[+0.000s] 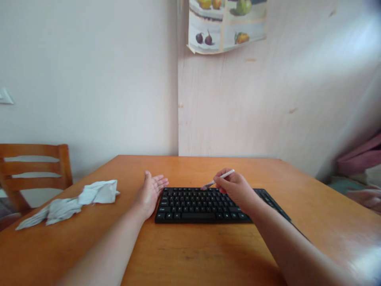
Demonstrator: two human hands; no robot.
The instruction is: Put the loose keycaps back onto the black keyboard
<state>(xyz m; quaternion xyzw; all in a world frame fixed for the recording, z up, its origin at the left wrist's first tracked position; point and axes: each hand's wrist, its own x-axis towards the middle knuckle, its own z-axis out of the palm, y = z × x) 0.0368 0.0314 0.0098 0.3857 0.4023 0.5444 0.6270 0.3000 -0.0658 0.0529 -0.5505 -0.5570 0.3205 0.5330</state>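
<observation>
A black keyboard [196, 204] lies flat on the wooden table in front of me. My right hand [233, 186] pinches a small brush [224, 175] with a pale handle. The brush slants down to the left, and its bristles are at the keyboard's upper row of keys; whether they touch is hard to tell. At the keyboard's left end rests my left hand [150, 194], palm turned toward the keys, fingers stretched out and thumb up. It holds nothing. My right hand and forearm cover part of the keyboard's right side.
A crumpled white cloth [80, 200] lies on the table [190, 254] to the left. Beyond it stands a wooden chair [35, 167]. The keyboard's cable [300, 233] runs off to the right. Behind the table, a wall carries a fruit picture [228, 26].
</observation>
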